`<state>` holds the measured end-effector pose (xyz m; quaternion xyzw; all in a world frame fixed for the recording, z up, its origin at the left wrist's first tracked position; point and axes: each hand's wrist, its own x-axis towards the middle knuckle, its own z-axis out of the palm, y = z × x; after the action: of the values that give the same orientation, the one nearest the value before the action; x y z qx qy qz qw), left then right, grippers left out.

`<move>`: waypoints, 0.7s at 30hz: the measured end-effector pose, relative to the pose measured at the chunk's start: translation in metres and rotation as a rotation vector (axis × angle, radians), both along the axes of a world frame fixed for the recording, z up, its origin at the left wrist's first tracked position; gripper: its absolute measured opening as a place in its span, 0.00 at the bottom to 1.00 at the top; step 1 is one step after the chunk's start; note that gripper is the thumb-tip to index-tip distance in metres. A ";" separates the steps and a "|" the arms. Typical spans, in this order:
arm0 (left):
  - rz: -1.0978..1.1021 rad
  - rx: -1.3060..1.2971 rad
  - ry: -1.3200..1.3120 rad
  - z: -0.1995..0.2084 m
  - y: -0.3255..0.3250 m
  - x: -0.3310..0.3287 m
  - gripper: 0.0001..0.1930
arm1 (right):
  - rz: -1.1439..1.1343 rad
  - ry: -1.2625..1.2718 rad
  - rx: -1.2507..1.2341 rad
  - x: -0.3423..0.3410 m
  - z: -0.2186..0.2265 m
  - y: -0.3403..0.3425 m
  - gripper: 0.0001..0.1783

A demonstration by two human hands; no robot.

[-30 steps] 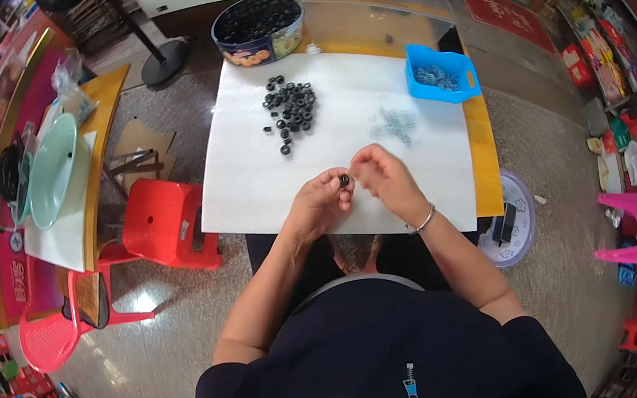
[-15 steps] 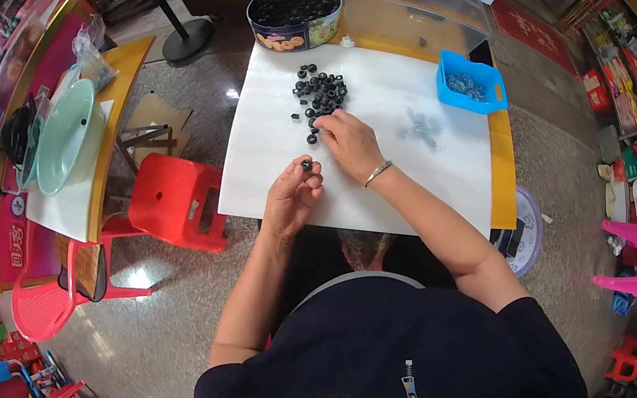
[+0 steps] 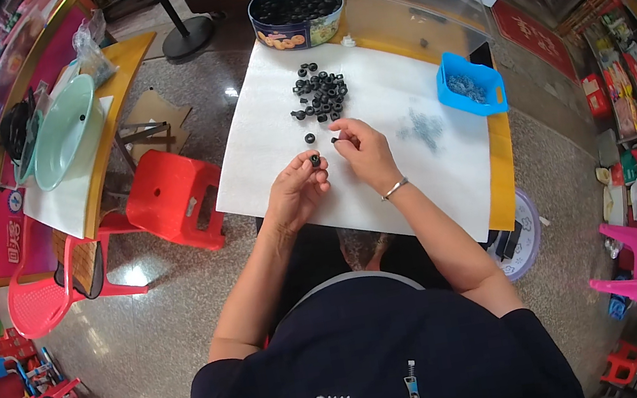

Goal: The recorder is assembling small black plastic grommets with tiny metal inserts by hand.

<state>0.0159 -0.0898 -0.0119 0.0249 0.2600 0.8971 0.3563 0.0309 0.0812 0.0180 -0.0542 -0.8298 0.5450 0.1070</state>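
Observation:
Between the thumb and fingers of my left hand is a round black plastic part, held just above the near part of a white sheet. My right hand is close beside it, pinching a smaller black piece at its fingertips. The two parts are apart. A single black part lies on the sheet just beyond my left fingers. Farther back is a loose pile of similar black parts, some round and some small.
Right of my hands, tiny bluish pieces are spread on the sheet. A blue plastic basket holds more of them. A round tin full of black parts stands at the back. A red stool stands to the left.
My right hand has drawn back from the pile and now has a small black piece at its fingertips. My left hand has shifted slightly right and up, bringing the hands closer.

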 end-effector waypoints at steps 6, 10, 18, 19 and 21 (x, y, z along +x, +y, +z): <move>0.014 -0.126 -0.011 0.004 0.011 0.003 0.14 | -0.027 -0.093 -0.362 0.036 0.017 0.000 0.12; 0.035 -0.114 -0.016 0.007 0.024 0.014 0.13 | -0.055 0.082 -0.237 0.046 0.025 -0.003 0.12; 0.029 -0.254 0.187 0.016 0.034 0.018 0.11 | -0.076 0.307 0.100 0.055 0.026 -0.002 0.11; 0.038 -0.291 0.224 0.016 0.035 0.018 0.11 | -0.072 0.305 0.098 0.056 0.027 -0.001 0.10; 0.052 -0.312 0.260 0.016 0.036 0.019 0.11 | -0.066 0.301 0.094 0.058 0.027 -0.001 0.10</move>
<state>0.0354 -0.0539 0.0040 0.0785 0.4401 0.8441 0.2959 0.0892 0.0806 0.0448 0.0059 -0.8268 0.5038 0.2501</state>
